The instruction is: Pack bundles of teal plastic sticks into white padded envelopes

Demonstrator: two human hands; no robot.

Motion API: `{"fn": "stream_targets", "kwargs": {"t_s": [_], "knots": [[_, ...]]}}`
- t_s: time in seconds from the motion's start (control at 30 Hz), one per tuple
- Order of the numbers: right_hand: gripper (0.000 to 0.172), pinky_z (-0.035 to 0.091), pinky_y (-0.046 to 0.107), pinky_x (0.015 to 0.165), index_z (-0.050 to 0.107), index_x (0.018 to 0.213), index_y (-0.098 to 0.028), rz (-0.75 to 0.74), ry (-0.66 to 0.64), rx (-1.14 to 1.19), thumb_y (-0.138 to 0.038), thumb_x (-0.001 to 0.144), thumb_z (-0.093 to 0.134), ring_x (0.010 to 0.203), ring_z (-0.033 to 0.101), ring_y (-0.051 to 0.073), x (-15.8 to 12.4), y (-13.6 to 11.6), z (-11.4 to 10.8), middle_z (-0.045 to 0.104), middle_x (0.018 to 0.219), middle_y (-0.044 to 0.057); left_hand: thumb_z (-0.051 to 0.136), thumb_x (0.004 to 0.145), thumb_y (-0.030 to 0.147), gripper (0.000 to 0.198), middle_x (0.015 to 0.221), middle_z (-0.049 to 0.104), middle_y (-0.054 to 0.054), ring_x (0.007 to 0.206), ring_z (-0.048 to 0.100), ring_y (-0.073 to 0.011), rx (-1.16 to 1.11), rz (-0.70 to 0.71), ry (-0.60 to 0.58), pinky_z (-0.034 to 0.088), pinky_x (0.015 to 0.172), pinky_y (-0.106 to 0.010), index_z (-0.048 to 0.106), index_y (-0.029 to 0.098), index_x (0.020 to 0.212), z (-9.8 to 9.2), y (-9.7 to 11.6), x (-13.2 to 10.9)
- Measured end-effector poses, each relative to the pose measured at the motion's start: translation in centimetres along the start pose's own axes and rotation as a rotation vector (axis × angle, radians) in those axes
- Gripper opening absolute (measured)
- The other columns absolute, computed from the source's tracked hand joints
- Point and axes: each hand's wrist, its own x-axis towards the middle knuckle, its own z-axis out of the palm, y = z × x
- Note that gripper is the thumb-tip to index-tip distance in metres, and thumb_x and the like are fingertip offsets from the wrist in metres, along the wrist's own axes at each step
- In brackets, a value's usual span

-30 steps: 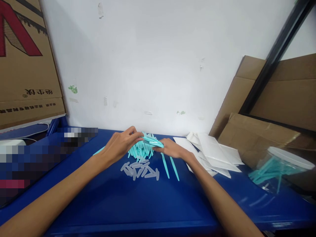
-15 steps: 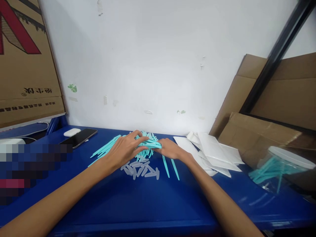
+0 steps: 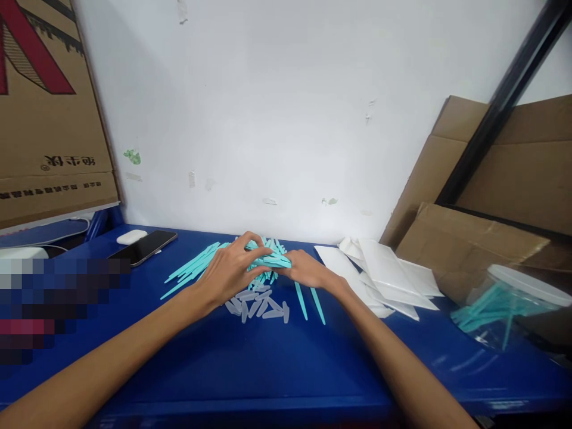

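My left hand (image 3: 232, 265) is closed on a bundle of slim turquoise plastic sticks (image 3: 274, 260), its thumb below and fingers above. The bundle's right end meets my right hand (image 3: 306, 268), which is curled around it, its fingertips mostly hidden. Behind and under both hands lies a heap of the same sticks (image 3: 268, 277). More sticks (image 3: 192, 268) lie side by side to the left of my left hand. Two single sticks (image 3: 318, 307) rest below my right hand. In front of the heap, several small frosted clear pieces (image 3: 259, 305) are scattered on the blue table (image 3: 250, 363).
White flat packets (image 3: 386, 274) are piled at right, near a cardboard box (image 3: 469, 247). A lidded clear tub (image 3: 504, 310) holding turquoise sticks stands at far right. At left lie a phone (image 3: 149, 245) and a white case (image 3: 131, 237), below a large carton (image 3: 49, 119).
Both hands stay almost in place on the bundle, with only slight finger movement. The view has shifted very slightly.
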Motion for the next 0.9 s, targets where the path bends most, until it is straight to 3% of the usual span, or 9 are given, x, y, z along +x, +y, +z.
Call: {"fn": "stream_targets", "kwargs": {"t_s": [0.3, 0.47, 0.7, 0.9], "knots": [[0.029, 0.022, 0.024, 0.054, 0.046, 0.069, -0.019, 0.003, 0.003, 0.015, -0.040, 0.089, 0.046, 0.054, 0.034, 0.009, 0.12, 0.29, 0.10, 0.046, 0.061, -0.004, 0.053, 0.093, 0.035, 0.023, 0.104, 0.065, -0.005, 0.081, 0.059, -0.0152, 0.035, 0.070, 0.085, 0.039, 0.054, -0.021, 0.066, 0.027, 0.111, 0.11, -0.06, -0.14], [0.031, 0.023, 0.025, 0.055, 0.047, 0.068, -0.019, 0.005, -0.005, -0.033, -0.042, 0.090, 0.046, 0.053, 0.036, 0.010, 0.17, 0.39, 0.16, 0.046, 0.059, -0.003, 0.050, 0.095, 0.031, 0.021, 0.100, 0.065, -0.004, 0.080, 0.058, -0.0133, 0.090, 0.123, 0.068, 0.039, 0.055, -0.020, 0.066, 0.026, 0.106, 0.10, -0.18, -0.28], [0.029, 0.022, 0.025, 0.053, 0.045, 0.066, -0.019, 0.014, -0.012, -0.017, -0.039, 0.087, 0.048, 0.053, 0.033, 0.010, 0.03, 0.23, -0.13, 0.045, 0.059, -0.003, 0.045, 0.093, 0.012, 0.028, 0.098, 0.068, -0.003, 0.077, 0.055, -0.0136, 0.226, 0.246, 0.089, 0.027, 0.046, -0.018, 0.062, 0.026, 0.110, -0.42, -0.27, -0.07], [0.027, 0.021, 0.024, 0.051, 0.041, 0.065, -0.019, -0.009, -0.001, 0.042, -0.036, 0.085, 0.050, 0.052, 0.031, 0.009, -0.07, 0.29, -0.47, 0.041, 0.059, -0.004, 0.048, 0.089, 0.009, 0.029, 0.098, 0.069, -0.002, 0.077, 0.056, -0.0148, 0.278, 0.295, 0.094, 0.029, 0.045, -0.020, 0.061, 0.025, 0.110, -0.74, -0.66, 0.13]]}}
